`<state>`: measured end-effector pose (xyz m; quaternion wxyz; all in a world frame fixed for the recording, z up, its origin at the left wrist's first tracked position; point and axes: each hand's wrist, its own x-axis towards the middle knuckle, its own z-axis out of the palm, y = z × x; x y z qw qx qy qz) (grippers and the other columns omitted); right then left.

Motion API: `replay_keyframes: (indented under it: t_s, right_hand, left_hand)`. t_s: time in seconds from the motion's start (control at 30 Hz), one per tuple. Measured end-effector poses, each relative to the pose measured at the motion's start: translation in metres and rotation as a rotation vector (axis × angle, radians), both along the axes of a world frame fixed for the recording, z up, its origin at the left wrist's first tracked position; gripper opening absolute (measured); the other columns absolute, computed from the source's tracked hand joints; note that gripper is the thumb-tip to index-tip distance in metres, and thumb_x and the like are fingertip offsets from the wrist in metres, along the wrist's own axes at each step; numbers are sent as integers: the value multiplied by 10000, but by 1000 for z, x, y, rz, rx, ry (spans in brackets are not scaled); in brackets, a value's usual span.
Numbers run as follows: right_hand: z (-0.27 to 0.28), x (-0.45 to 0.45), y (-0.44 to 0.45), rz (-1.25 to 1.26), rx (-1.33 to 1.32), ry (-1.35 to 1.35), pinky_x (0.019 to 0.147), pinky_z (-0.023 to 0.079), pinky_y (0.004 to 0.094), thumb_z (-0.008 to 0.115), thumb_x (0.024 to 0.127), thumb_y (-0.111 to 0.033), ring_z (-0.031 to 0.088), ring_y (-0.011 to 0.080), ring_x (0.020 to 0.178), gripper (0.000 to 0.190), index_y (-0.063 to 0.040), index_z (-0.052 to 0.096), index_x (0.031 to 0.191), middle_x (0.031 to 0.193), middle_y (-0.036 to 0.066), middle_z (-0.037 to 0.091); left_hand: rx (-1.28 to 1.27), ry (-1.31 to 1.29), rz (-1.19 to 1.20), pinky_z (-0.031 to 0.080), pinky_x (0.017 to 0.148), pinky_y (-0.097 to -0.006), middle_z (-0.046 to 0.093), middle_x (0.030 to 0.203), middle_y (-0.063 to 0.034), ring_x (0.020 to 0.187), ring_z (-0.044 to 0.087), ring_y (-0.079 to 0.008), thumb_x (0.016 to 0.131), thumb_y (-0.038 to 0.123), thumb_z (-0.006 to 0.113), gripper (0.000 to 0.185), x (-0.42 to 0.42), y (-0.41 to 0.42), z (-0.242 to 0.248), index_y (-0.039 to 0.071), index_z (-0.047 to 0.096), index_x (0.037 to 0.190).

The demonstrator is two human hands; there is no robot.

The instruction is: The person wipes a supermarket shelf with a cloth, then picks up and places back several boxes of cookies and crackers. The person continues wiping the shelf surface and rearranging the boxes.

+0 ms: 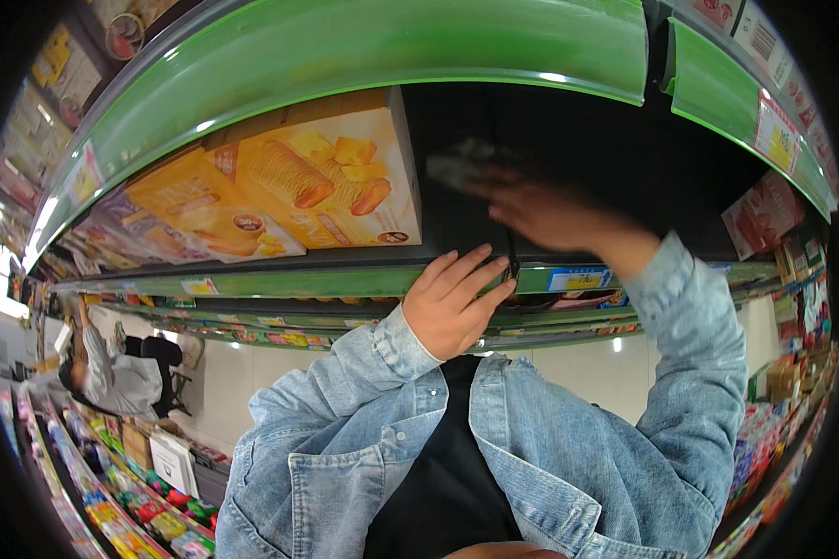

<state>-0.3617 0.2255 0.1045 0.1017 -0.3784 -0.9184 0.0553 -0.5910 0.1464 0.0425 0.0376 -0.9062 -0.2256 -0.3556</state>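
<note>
My right hand [549, 209], blurred by motion, reaches over the dark shelf board [454, 230]. A grey cloth [461, 162] lies under its fingertips, pressed toward the shelf surface. My left hand [458, 300] rests at the green front edge [370, 283] of the shelf with its fingers apart and nothing held. Just left of the cloth stands a yellow carton [321, 185] with pictures of rolled snacks. Another orange-yellow carton [210, 209] is beside it, and purple packs [122, 223] stand farther left.
A broad green price rail [391, 42] of the upper shelf hangs above my hands. A pink box [765, 213] stands at the shelf's right end. Price tags [579, 279] sit along the lower edge. A person [122, 370] is at the far left. Stocked shelves [133, 489] line the lower left.
</note>
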Motion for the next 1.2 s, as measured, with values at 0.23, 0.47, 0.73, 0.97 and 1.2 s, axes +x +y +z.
replay_keyframes:
  t_s: [0.23,0.47,0.73,0.97,1.2]
  right_hand:
    - [10,-34,117,-422,-127,-128,1161,359,485,467,1056,-380,460,373,1383,497,-107,499,1469,1507,185,480]
    - [-12,-75,161,-471,-112,-25,997,505,507,558,1006,-196,619,338,1200,381,-82,606,1366,1347,189,622]
    - [-9,-100,119,-84,-87,-37,1015,489,472,557,934,-89,621,373,1167,335,-34,669,1245,1246,229,652]
    - [5,-5,10,193,-98,112,1078,462,452,560,915,1,548,358,1306,483,-129,622,1376,1445,152,552]
    - [-2,123,-4,-275,-20,17,1086,455,429,622,959,-117,533,346,1333,501,-220,557,1445,1463,143,540]
  left_hand:
    - [63,185,29,349,1103,-529,535,1478,-91,1389,476,-277,835,256,695,499,-2,2,0,170,650,1324]
    - [67,184,8,358,1084,-541,540,1468,-103,1365,493,-279,835,274,695,504,-2,4,-2,187,648,1330]
    - [64,178,26,381,1052,-535,551,1450,-100,1320,529,-287,836,280,680,489,1,3,1,194,658,1317]
    - [70,165,67,369,1072,-515,557,1440,-98,1321,526,-288,832,284,682,490,2,-1,1,193,659,1313]
    - [21,155,75,369,1077,-537,559,1435,-114,1330,521,-309,821,267,703,500,6,-4,6,170,658,1310]
